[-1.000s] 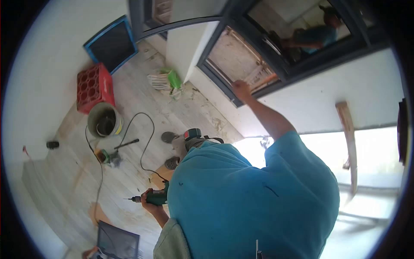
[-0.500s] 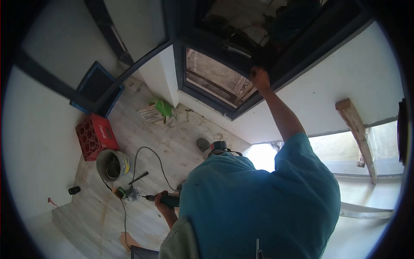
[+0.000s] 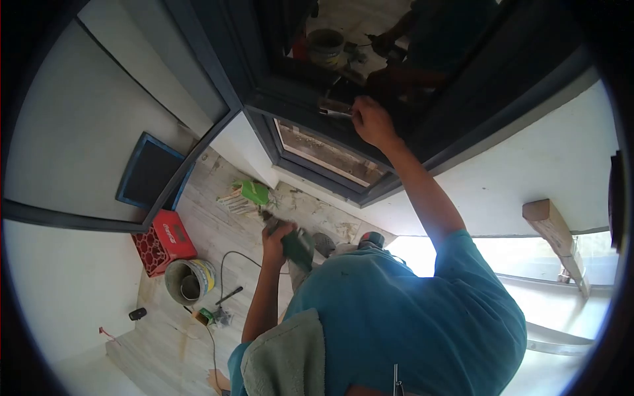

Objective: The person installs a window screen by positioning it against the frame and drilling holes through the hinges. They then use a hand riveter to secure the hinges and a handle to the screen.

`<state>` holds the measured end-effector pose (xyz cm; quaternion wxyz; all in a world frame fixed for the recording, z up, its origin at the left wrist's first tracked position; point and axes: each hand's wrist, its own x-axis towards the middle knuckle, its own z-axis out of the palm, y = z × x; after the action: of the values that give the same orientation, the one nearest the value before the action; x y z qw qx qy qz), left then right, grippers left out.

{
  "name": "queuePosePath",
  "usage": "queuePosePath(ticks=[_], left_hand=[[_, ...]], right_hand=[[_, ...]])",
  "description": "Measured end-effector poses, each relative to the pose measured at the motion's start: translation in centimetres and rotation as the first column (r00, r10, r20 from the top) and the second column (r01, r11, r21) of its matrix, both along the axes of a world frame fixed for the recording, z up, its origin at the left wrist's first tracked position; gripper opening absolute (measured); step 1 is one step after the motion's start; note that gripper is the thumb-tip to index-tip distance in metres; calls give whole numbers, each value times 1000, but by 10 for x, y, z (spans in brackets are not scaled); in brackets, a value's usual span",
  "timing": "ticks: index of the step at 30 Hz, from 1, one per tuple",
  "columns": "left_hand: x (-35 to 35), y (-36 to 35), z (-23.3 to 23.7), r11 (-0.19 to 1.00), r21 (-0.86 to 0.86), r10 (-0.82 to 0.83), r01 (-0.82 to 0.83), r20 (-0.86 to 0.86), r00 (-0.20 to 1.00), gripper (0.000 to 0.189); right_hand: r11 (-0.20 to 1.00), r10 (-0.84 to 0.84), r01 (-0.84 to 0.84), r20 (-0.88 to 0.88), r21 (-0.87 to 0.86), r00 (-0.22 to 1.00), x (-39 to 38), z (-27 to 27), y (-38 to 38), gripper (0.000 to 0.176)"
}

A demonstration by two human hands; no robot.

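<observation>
My left hand (image 3: 279,232) is wrapped round a dark green power drill (image 3: 299,249), held above the floor with its tip pointing up and to the left. Against the dark window frame (image 3: 297,105), my right hand (image 3: 371,122) has its fingers pinched together. What they hold, if anything, is too small to tell. A shiny metal fitting (image 3: 335,111) lies just left of those fingertips. Dark glass (image 3: 370,39) above reflects the drill, an arm and a bucket.
A red crate (image 3: 173,236), a bucket (image 3: 203,274) and a green tool (image 3: 205,317) with a cable stand on the floor at left. By the wall is a green packet (image 3: 254,193). A wooden piece (image 3: 553,231) juts out at right.
My left hand has raised the drill forward and to the right, from beside my body. My right hand has moved left along the frame. The view has shifted slightly.
</observation>
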<state>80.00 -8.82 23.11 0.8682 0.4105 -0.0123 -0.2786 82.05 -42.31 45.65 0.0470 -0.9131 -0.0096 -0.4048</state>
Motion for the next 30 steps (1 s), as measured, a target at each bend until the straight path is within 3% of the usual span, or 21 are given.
queuePosePath(ticks=[2, 4, 6, 8, 9, 11, 14, 15, 21, 25, 30], left_hand=[[29, -39, 54, 998, -39, -44, 43, -16, 999, 21], [67, -87, 84, 991, -63, -111, 115, 51, 992, 22], [156, -215, 64, 985, -96, -138, 145, 71, 988, 25], [191, -245, 57, 971, -139, -189, 195, 59, 980, 27], [228, -252, 31, 974, -128, -178, 184, 61, 982, 30], [235, -264, 37, 971, -128, -189, 202, 107, 976, 35], [245, -275, 43, 962, -164, -218, 219, 28, 976, 42], [255, -281, 30, 936, -243, -262, 257, 9, 965, 52], [274, -300, 45, 906, -334, -310, 260, -108, 944, 62], [272, -308, 48, 878, -400, -338, 261, -136, 931, 52], [275, -295, 7, 804, -494, -468, 332, -178, 866, 39]], right_hand=[[988, 5, 27, -214, 149, 977, 24, -7, -21, 11], [995, -48, 69, -260, 74, 964, 50, -15, -45, 16], [998, -42, 53, -303, 29, 952, 135, -60, -148, 18], [999, -40, 44, -319, 6, 947, 160, -81, -156, 20], [999, -27, 34, -338, 15, 941, 201, -114, -154, 19], [999, -45, 48, -339, 1, 940, 205, -116, -153, 18], [997, -63, 73, -357, 15, 932, 204, -117, -149, 19], [997, -73, 73, -329, -11, 942, 203, -120, -149, 19], [995, -95, 79, -298, -68, 950, 207, -137, -149, 18], [997, -66, 77, -351, 18, 934, 204, -141, -146, 19], [986, 26, 29, -318, 164, 948, 187, -144, -99, 18]])
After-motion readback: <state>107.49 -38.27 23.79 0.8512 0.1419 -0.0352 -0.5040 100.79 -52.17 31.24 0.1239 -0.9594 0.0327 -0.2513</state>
